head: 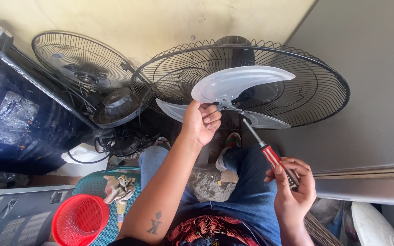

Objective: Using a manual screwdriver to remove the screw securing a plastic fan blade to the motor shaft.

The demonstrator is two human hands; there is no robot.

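Note:
A translucent white fan blade (240, 84) sits in front of a round black wire fan guard (315, 91). My left hand (200, 122) grips the blade at its hub, fingers curled around the centre. My right hand (293, 189) holds a screwdriver (270, 152) with a red, white and black handle. Its metal shaft points up toward the blade hub, and the tip lies just below and right of the hub. The motor behind the blade is mostly hidden.
A second fan with a black guard (80, 61) leans against the yellow wall at the back left, with tangled cables (124, 143) below. A red plastic basket (79, 219) and a rag (120, 187) lie on a teal stool. A grey panel (365, 91) stands right.

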